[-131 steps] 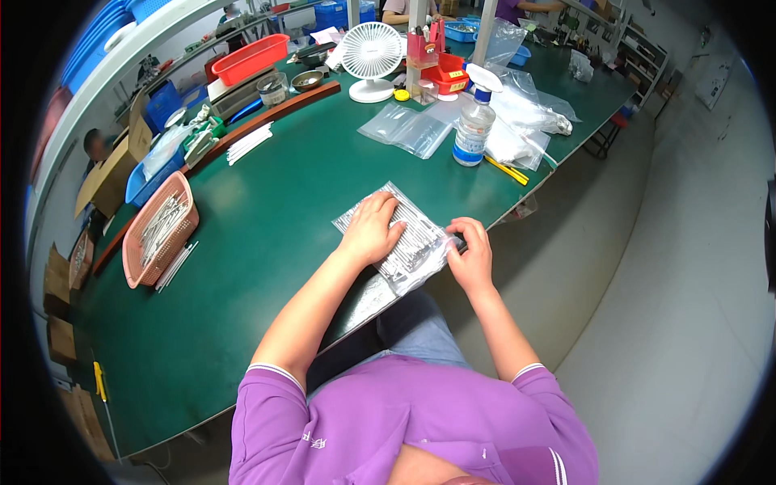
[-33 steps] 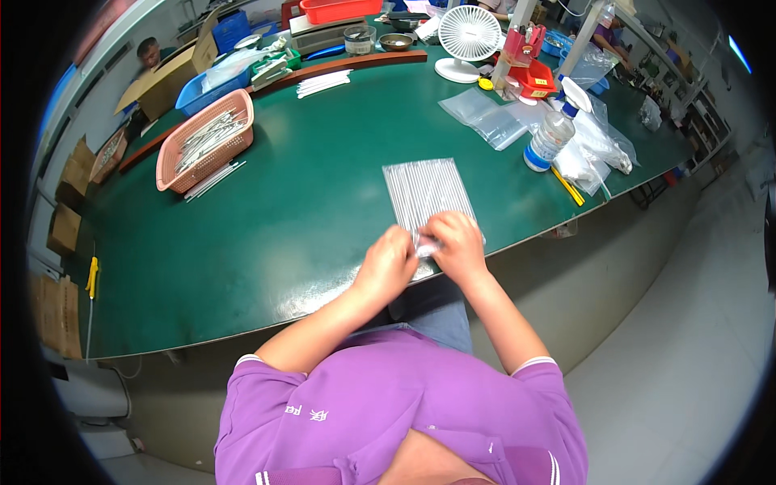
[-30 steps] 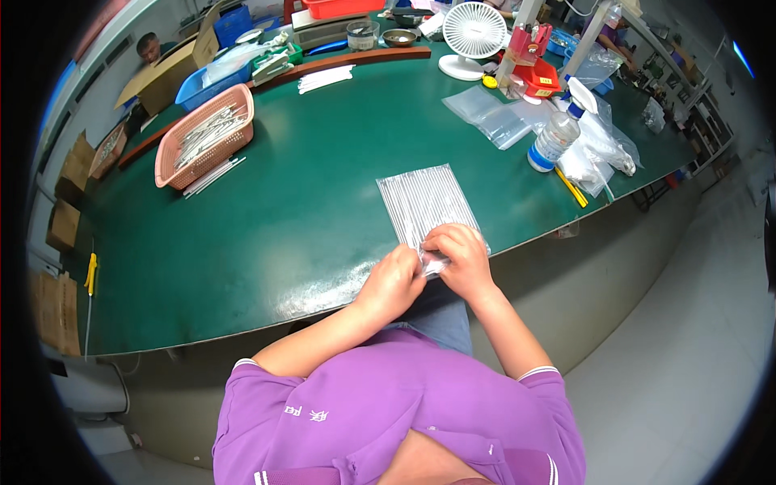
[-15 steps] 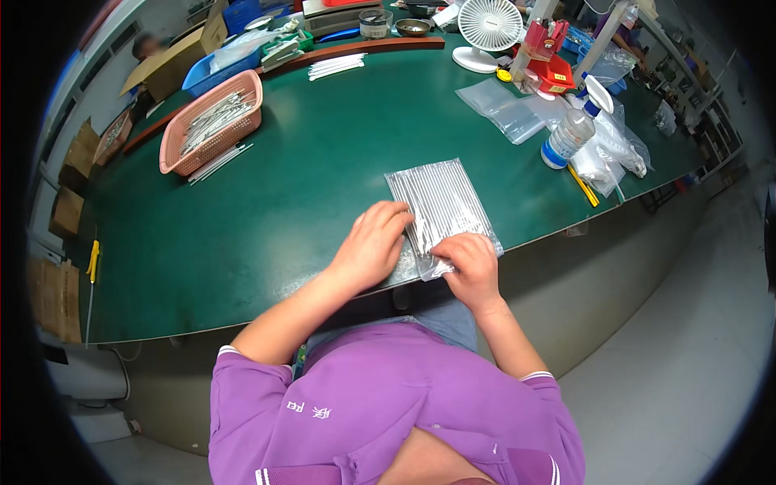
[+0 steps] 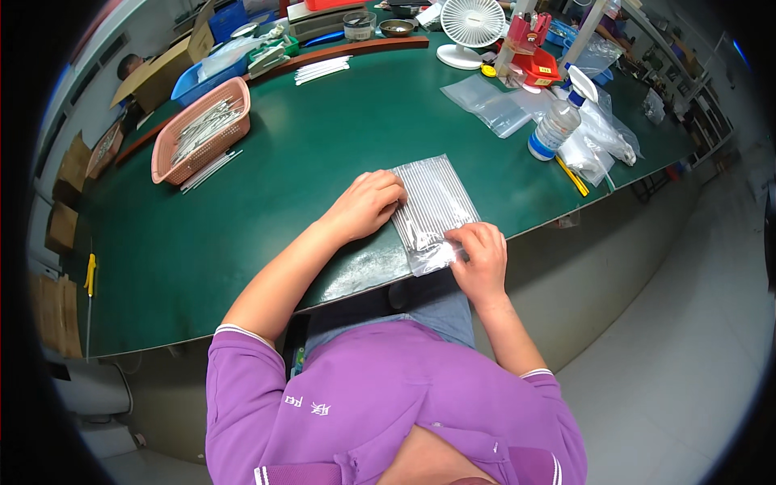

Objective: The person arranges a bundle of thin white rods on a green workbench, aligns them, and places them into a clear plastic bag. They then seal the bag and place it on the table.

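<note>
A clear plastic bag of thin silvery rods (image 5: 432, 206) lies flat on the green counter (image 5: 242, 210) at its near edge. The left hand (image 5: 365, 204) presses its left side, fingers curled – the right hand (image 5: 481, 252) pinches its near corner

- The single head view looks steeply down from above the person's own purple shirt (image 5: 388, 404), which fills the near lower edge.
- It faces forward over the green table (image 5: 267, 202), whose near edge runs close below the lens and bends with the fisheye.
- Both forearms enter from below; the left hand (image 5: 368, 202) and right hand (image 5: 481, 255) sit near the centre, close to the camera.
- Far off, small at the top rim, stand a white fan (image 5: 471, 24) and a pink basket (image 5: 202, 133) at the far left.
- Bare floor fills the right side.
</note>
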Action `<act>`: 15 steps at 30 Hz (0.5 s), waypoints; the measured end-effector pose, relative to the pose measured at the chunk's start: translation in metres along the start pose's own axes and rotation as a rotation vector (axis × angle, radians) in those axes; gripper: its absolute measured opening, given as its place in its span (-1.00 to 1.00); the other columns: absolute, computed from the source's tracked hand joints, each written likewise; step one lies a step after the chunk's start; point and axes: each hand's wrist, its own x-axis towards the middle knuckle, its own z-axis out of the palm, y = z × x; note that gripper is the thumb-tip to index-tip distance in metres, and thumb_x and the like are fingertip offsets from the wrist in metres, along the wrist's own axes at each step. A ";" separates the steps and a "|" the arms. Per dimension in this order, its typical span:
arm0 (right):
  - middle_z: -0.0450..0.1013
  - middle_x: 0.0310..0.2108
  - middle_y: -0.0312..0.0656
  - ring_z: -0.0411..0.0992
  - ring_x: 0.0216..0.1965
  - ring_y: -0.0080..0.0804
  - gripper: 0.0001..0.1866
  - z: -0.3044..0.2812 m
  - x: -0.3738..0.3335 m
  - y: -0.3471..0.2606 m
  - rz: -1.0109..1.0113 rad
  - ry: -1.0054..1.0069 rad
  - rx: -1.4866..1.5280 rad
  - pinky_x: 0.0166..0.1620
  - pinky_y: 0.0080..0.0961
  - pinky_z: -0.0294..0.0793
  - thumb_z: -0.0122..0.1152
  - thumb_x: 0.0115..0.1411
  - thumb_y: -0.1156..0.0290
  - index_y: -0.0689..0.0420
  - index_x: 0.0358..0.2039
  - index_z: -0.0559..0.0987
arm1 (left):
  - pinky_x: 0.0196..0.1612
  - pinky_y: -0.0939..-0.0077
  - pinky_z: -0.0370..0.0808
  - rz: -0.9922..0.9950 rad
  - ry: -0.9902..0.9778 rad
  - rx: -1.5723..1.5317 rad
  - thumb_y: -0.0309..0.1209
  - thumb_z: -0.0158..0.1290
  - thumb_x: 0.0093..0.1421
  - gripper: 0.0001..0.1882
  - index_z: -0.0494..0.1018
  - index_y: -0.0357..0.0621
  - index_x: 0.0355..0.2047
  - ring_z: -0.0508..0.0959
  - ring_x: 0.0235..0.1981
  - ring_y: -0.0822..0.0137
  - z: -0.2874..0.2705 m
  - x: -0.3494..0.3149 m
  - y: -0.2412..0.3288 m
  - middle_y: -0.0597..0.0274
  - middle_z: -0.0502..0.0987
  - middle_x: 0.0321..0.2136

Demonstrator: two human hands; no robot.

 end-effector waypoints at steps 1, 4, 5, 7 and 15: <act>0.46 -0.27 -0.33 0.44 -0.11 -0.25 -0.67 0.000 -0.001 -0.001 -0.009 -0.007 0.019 -0.01 -0.26 0.35 0.32 -0.15 0.52 -0.03 -0.28 0.62 | -0.01 0.20 0.41 0.003 0.009 -0.031 -0.54 0.15 0.13 -0.88 0.48 -0.12 -0.31 0.51 -0.06 0.12 0.003 -0.001 -0.001 0.22 0.51 -0.21; 0.44 -0.25 -0.31 0.42 -0.09 -0.23 -0.63 0.003 -0.004 -0.006 -0.016 -0.010 0.068 0.02 -0.24 0.33 0.35 -0.18 0.47 -0.04 -0.26 0.61 | 0.00 0.18 0.42 0.009 -0.020 -0.080 -0.52 0.18 0.14 -0.86 0.50 -0.12 -0.27 0.53 -0.05 0.11 0.003 -0.002 0.000 0.21 0.53 -0.18; 0.44 -0.24 -0.30 0.42 -0.08 -0.22 -0.62 0.007 -0.005 -0.006 -0.011 -0.003 0.082 0.03 -0.23 0.33 0.36 -0.18 0.46 -0.04 -0.25 0.61 | 0.00 0.17 0.43 0.011 -0.040 -0.089 -0.51 0.19 0.15 -0.85 0.50 -0.12 -0.26 0.54 -0.04 0.11 0.002 -0.002 0.002 0.21 0.54 -0.17; 0.44 -0.24 -0.30 0.42 -0.08 -0.22 -0.61 0.007 -0.004 -0.007 0.000 0.011 0.101 0.05 -0.22 0.33 0.37 -0.18 0.45 -0.03 -0.24 0.60 | 0.04 0.18 0.42 0.038 0.005 -0.045 -0.49 0.19 0.14 -0.83 0.51 -0.13 -0.24 0.53 0.00 0.11 0.004 -0.007 0.005 0.20 0.54 -0.14; 0.45 -0.25 -0.32 0.43 -0.08 -0.24 -0.68 -0.002 -0.003 0.009 -0.037 0.032 0.071 0.02 -0.26 0.36 0.40 -0.17 0.44 -0.03 -0.31 0.62 | 0.13 0.13 0.42 -0.076 0.042 0.012 -0.48 0.14 0.16 -0.75 0.49 -0.24 -0.14 0.50 0.07 0.02 0.015 -0.006 0.019 0.07 0.53 -0.05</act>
